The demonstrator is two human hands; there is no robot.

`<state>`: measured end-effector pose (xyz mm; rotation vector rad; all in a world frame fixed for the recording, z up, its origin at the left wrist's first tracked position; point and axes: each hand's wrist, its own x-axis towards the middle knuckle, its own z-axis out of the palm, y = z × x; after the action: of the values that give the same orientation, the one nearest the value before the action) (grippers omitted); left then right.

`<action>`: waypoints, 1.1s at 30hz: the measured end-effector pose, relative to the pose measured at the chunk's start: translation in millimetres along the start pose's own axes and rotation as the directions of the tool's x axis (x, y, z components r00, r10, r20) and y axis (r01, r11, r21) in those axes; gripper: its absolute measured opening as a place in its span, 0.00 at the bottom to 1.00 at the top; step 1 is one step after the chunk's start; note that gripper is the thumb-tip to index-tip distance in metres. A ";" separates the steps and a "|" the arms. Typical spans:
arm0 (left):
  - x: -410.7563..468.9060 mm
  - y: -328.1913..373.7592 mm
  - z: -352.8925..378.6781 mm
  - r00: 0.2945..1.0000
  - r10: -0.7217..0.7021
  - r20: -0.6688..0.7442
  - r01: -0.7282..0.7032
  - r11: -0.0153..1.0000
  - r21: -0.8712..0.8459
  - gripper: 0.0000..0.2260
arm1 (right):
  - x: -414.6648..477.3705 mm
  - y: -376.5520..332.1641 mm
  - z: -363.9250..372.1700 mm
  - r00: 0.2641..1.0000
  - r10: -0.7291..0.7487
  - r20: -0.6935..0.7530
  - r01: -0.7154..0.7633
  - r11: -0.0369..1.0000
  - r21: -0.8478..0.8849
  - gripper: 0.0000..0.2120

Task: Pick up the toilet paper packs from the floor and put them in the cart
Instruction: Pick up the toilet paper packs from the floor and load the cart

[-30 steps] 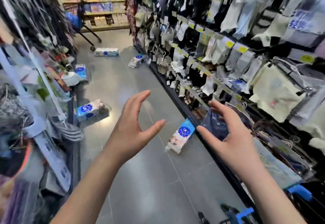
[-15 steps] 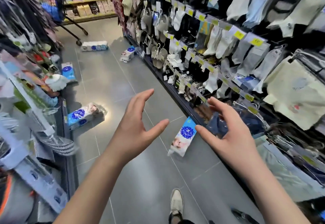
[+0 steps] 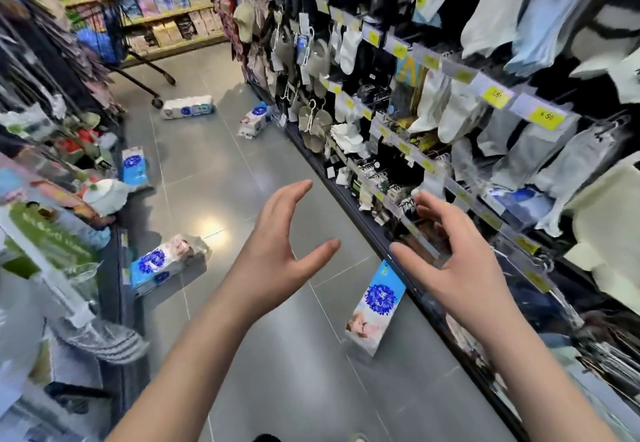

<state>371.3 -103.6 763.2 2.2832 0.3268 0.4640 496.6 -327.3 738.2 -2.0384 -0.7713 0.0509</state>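
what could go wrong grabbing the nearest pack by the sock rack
1. The nearest pack sits against the sock rack's base, so the right hand, close to its hooks, might snag them or knock socks off while reaching down.
2. The cart stands far down the aisle with more packs scattered on the floor between, so carrying one there could mean tripping.

On the sock rack point(image 3: 446, 62), one yellow price tag point(image 3: 547, 116) reads perhaps "50" — others blurred.

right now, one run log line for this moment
left hand open, empty | right hand open, empty | nearest pack on floor beside shelf base | cart far down aisle
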 end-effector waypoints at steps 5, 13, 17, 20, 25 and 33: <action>60.4 -24.9 10.4 0.999 0.021 0.035 -0.020 1.000 -0.017 0.34 | 49.9 16.3 10.9 0.999 0.045 -0.026 -0.045 0.999 -0.006 0.35; 184.7 -86.8 19.2 0.970 0.160 0.181 -0.146 0.985 -0.091 0.34 | 124.5 46.8 52.5 0.972 0.186 -0.143 -0.198 0.977 -0.078 0.35; 251.7 -123.0 20.9 0.943 0.203 0.264 -0.171 0.975 -0.139 0.33 | 158.5 52.0 81.6 0.934 0.301 -0.193 -0.321 0.943 -0.082 0.36; 291.6 -147.2 34.2 0.915 0.200 0.351 -0.149 0.975 -0.167 0.34 | 172.5 60.7 99.1 0.891 0.395 -0.222 -0.420 0.904 -0.075 0.37; 325.8 -173.8 82.6 0.865 0.161 0.475 -0.095 0.983 -0.159 0.35 | 176.1 90.4 119.4 0.824 0.515 -0.234 -0.541 0.839 -0.058 0.36; 308.4 -241.3 195.9 0.867 -0.008 0.498 0.077 0.990 -0.118 0.33 | 163.4 198.1 180.7 0.708 0.689 -0.155 -0.690 0.721 0.054 0.35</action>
<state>710.6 46.8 531.0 2.1632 0.0798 -0.1332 668.3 -177.4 522.3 -2.2008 0.1427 0.3030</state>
